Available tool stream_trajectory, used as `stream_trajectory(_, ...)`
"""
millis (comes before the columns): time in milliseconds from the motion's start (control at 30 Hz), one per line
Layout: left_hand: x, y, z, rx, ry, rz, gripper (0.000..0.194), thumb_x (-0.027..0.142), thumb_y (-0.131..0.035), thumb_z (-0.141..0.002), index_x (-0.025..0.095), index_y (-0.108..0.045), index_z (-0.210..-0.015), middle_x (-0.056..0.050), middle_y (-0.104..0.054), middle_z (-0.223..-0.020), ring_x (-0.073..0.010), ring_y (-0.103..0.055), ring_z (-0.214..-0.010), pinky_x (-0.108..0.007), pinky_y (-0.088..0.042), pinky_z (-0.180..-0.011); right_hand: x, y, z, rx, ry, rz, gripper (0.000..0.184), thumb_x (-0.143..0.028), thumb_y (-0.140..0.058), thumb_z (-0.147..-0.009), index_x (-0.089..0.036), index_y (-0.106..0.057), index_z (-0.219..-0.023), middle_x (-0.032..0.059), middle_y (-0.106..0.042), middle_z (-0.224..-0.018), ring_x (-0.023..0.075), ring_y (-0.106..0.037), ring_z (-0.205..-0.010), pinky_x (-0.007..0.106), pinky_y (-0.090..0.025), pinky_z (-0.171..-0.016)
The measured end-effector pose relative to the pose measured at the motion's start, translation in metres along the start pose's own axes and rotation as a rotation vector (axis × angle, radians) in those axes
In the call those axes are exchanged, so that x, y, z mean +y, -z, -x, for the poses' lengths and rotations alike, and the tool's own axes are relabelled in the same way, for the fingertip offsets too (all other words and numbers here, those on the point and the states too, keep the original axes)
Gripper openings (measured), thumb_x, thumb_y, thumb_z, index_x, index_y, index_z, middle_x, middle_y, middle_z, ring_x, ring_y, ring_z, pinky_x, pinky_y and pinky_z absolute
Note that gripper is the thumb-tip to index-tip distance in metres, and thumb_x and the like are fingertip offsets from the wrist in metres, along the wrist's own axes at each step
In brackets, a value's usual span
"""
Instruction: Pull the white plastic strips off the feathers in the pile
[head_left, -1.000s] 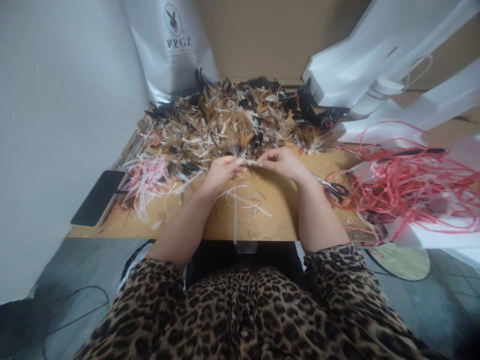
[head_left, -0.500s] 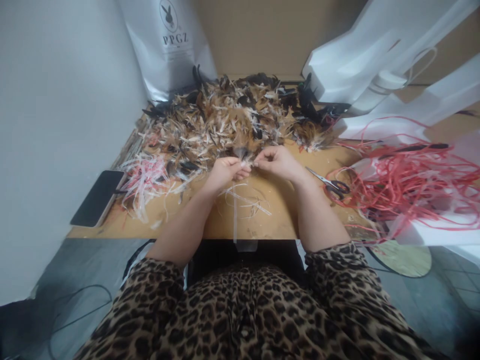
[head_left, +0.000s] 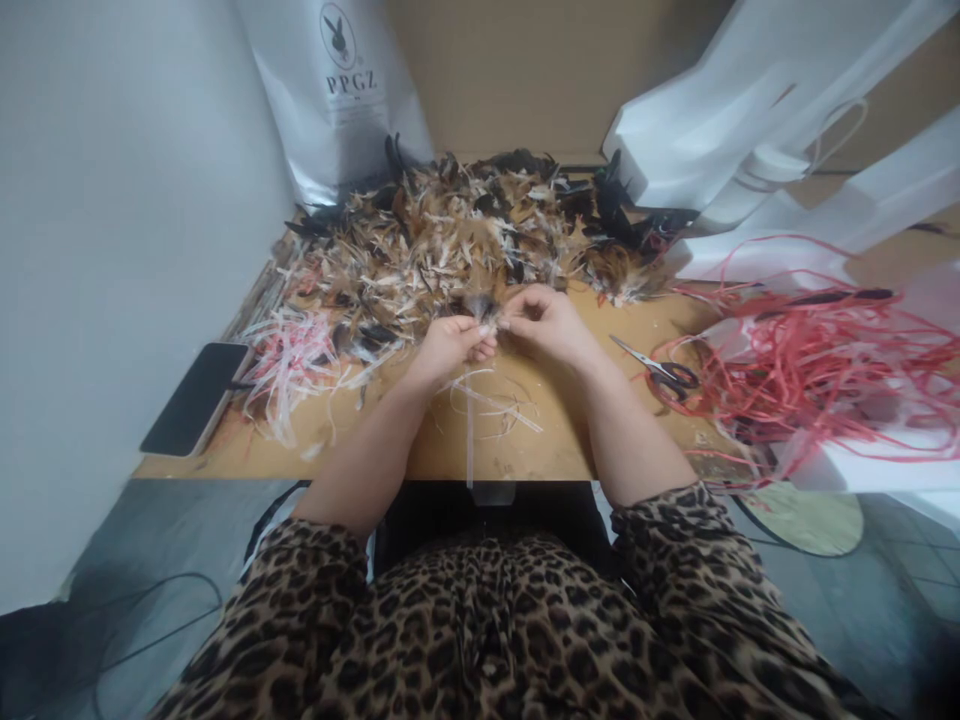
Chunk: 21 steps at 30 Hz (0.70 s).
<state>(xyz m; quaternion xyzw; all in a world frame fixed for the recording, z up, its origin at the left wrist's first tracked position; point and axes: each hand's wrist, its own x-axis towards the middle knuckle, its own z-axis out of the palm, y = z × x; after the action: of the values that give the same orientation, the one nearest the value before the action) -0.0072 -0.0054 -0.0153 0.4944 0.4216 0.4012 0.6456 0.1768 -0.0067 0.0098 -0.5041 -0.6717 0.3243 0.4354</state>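
Note:
My left hand and my right hand meet over the middle of the wooden table, fingertips pinched together on a small feather between them. Both hands are closed. Just beyond them lies a big heap of brown, black and white feathers. Thin white strips lie on the table right under my hands. Leopard-print sleeves cover my upper arms.
Scissors lie right of my right hand, beside a tangle of red cord. A dark phone sits at the table's left edge near pink and white strips. White bags stand behind and to the right.
My hands have drawn closer together and moved slightly toward the feather heap; the gap between the fingertips has closed.

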Motion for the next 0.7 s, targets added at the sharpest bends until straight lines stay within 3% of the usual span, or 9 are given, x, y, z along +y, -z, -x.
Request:
stream_trajectory(67,0.001,0.001,-0.001,0.04,-0.029,0.046,0.016,0.025,-0.07,-0.078,0.011,-0.067,-0.07,-0.005,-0.068,-0.067,-0.0069,-0.059,-0.054,-0.022,-0.048,-0.06,-0.001,-0.001,-0.002,0.153,-0.028,-0.048,0.033,-0.033,-0.075,-0.062,-0.016,-0.068,-0.089,0.0043,-0.064,-0.092,0.0114,-0.052,-0.069,0.027,-0.042,-0.067)
stream_trajectory(133,0.002,0.002,-0.001,0.081,-0.051,0.088,0.016,0.025,-0.069,-0.078,0.011,-0.067,-0.07,-0.004,-0.068,-0.066,-0.0062,-0.058,-0.054,-0.021,-0.048,-0.059,-0.003,-0.001,-0.003,0.249,-0.102,-0.122,0.037,-0.036,-0.076,-0.062,-0.017,-0.066,-0.092,0.0034,-0.064,-0.089,0.0115,-0.052,-0.069,0.026,-0.042,-0.066)
stream_trajectory(267,0.004,0.001,-0.001,0.108,-0.066,0.13,0.015,0.024,-0.068,-0.079,0.011,-0.067,-0.071,-0.003,-0.068,-0.066,-0.0054,-0.058,-0.054,-0.019,-0.047,-0.058,-0.007,-0.008,0.0,0.125,-0.228,-0.237,0.033,-0.044,-0.077,-0.062,-0.016,-0.064,-0.074,0.0,-0.06,-0.066,0.0104,-0.048,-0.059,0.026,-0.039,-0.059)
stream_trajectory(367,0.003,0.0,-0.001,0.1,-0.05,0.123,0.015,0.025,-0.068,-0.079,0.012,-0.067,-0.073,-0.004,-0.069,-0.068,-0.0056,-0.059,-0.056,-0.018,-0.047,-0.059,-0.005,-0.018,0.003,0.002,-0.279,-0.352,0.039,-0.05,-0.078,-0.06,-0.017,-0.063,-0.074,-0.0021,-0.058,-0.058,0.0093,-0.045,-0.051,0.025,-0.035,-0.052)
stream_trajectory(700,0.003,-0.005,0.001,0.039,-0.01,0.123,0.017,0.026,-0.072,-0.077,0.01,-0.068,-0.072,-0.004,-0.069,-0.067,-0.0059,-0.061,-0.056,-0.018,-0.048,-0.059,0.005,-0.029,0.0,0.066,-0.22,-0.432,0.035,-0.044,-0.08,-0.058,-0.017,-0.058,-0.066,-0.0038,-0.055,-0.057,0.0083,-0.046,-0.052,0.024,-0.036,-0.054)
